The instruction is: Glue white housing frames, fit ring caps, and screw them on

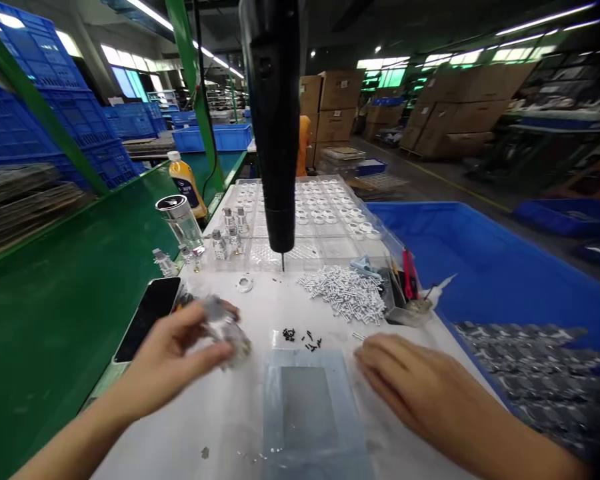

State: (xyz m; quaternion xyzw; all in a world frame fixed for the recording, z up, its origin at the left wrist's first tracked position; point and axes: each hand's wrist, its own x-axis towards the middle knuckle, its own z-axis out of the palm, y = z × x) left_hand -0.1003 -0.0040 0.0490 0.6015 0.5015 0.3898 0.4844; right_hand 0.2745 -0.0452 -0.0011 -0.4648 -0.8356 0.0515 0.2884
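Left hand has a clenched grip on a crumpled clear plastic bag of small metal parts, held over the white bench; right hand lies open, empty, near a loose heap of silver metal tubes.

A factory assembly floor, with stacked blue plastic crates, piled cardboard cartons and long green workbenches.

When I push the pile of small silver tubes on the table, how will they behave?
The small silver tubes look stiff and light, so they will probably scatter. Their long shape suggests they may roll on the smooth white table.
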